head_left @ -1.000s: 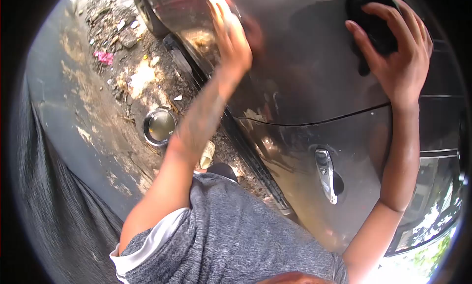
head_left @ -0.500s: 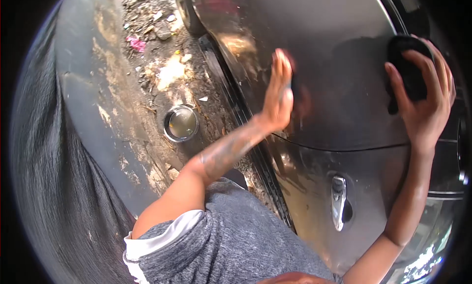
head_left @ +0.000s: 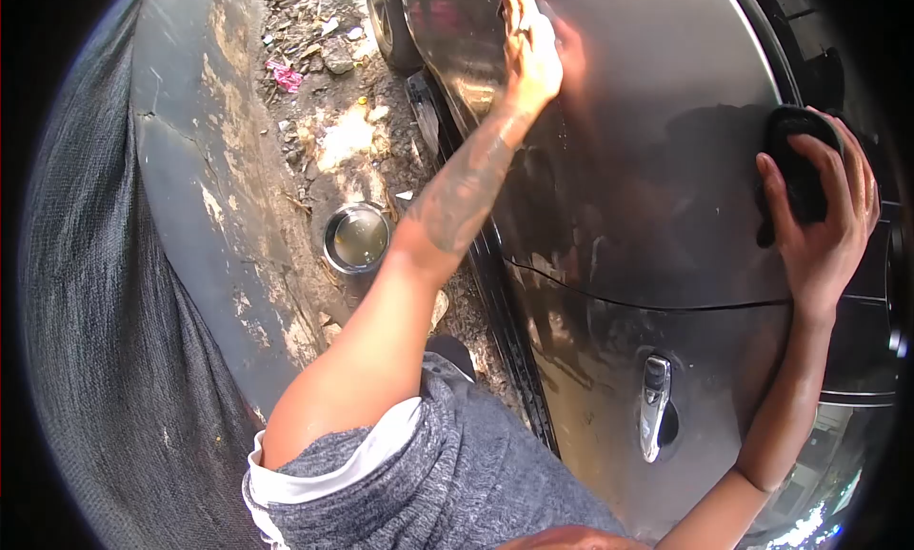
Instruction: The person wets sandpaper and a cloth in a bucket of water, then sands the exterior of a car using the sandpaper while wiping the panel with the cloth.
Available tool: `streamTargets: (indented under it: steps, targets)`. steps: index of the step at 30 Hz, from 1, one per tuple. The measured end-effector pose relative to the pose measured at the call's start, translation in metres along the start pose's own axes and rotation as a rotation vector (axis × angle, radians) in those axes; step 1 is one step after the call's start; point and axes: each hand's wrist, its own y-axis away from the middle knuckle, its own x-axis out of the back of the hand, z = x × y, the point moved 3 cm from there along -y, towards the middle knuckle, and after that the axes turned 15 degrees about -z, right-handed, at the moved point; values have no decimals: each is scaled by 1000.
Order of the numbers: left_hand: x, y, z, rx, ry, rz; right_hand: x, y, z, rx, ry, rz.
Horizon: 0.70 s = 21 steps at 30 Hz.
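My left hand [head_left: 531, 50] lies against the dark grey car door [head_left: 647, 217], high on the panel, its fingers stretched out and close together. Whatever may be under the palm is hidden. On the right, my right hand [head_left: 828, 217] is curled over a black side mirror [head_left: 798, 155], with thumb and fingertips on its housing. Below both hands, a chrome door handle [head_left: 655, 407] sits on the panel under a dark curved seam.
A round container of cloudy liquid [head_left: 360, 238] stands on the littered dirt ground [head_left: 333, 140]. Pink scrap [head_left: 284, 75] lies farther up. A stained grey wall [head_left: 190, 169] and dark draped fabric [head_left: 105, 340] are on the left. Window glass borders the right.
My left hand moved down the door, then back up towards its top in view. My right hand stays on the mirror. The view has shifted, so the car sits lower and farther right.
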Motion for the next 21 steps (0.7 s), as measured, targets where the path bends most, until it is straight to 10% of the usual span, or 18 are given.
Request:
streamTargets:
  steps: [5, 13, 15, 19, 21]
  targets:
    - [-32, 109, 151, -144, -152, -344, 3, -3, 0, 15, -9, 1]
    - [-10, -25, 94, -199, -360, 392, 1, -1, 0, -42, -33, 16]
    - [-32, 76, 165, -118, -44, -190, 2, 0, -2, -56, -34, 29]
    - [13, -16, 118, -336, -219, -132, 1, -1, -2, -31, -49, 27]
    - [-17, -74, 70, 626, -86, 114, 2, 0, -2, -44, -59, 23]
